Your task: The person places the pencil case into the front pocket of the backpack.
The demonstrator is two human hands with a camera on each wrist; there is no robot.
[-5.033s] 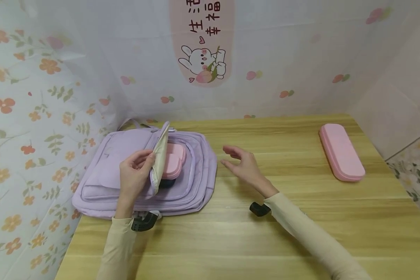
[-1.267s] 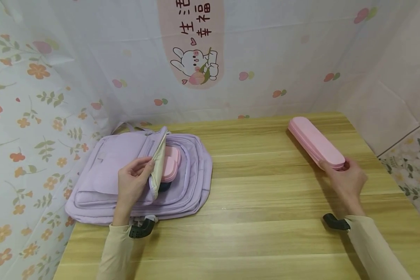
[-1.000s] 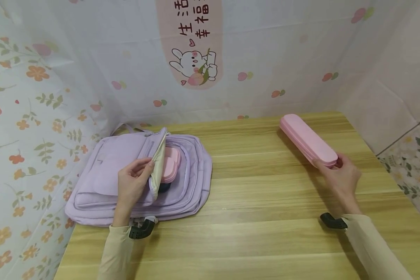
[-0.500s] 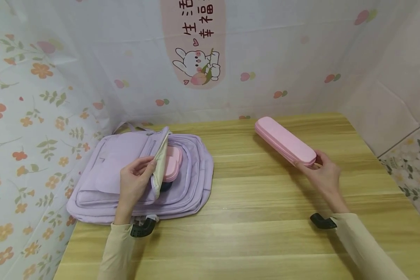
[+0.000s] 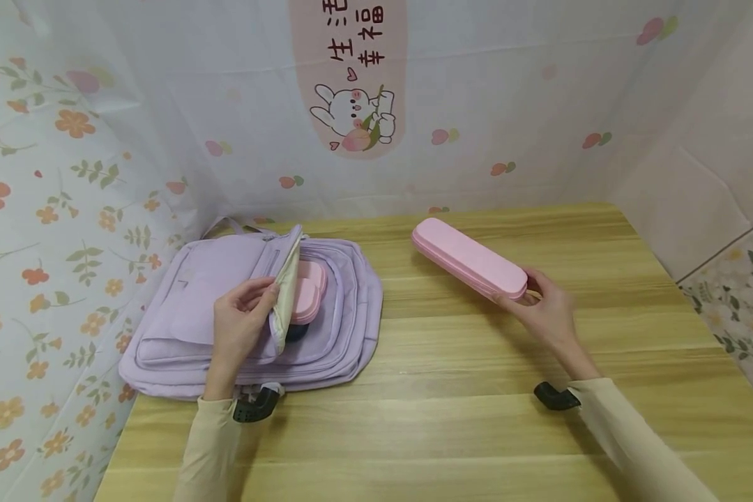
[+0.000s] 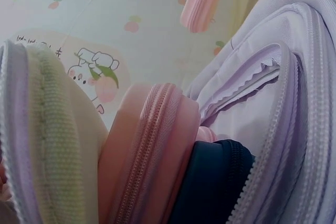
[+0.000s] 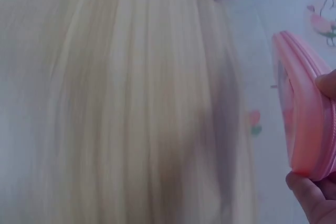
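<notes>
A lilac backpack [image 5: 210, 279] lies on the left of the wooden table, one zipped pocket unfastened. My left hand [image 5: 241, 317] pinches the edge of the pocket's cream-lined flap [image 5: 286, 300] and keeps it raised. Inside the pocket sit pink zip cases [image 5: 305, 300], and a dark navy zip case [image 6: 207, 182] shows beside them in the left wrist view. To the right, my right hand [image 5: 549, 310] grips one end of a long pink zip pencil case [image 5: 470, 256], thumb and fingers on opposite sides. The case is tilted over the table, its far end pointing toward the back left.
The wooden table [image 5: 414, 432] meets a printed cloth backdrop [image 5: 477, 84] at the rear, and a floral cloth [image 5: 56, 279] hangs along its left side. Black wrist-camera mounts [image 5: 257, 406] sit by both wrists.
My right hand reached to the right, took hold of the pink pencil case, lifted it and has carried it left toward the backpack. The left hand keeps holding the flap.
</notes>
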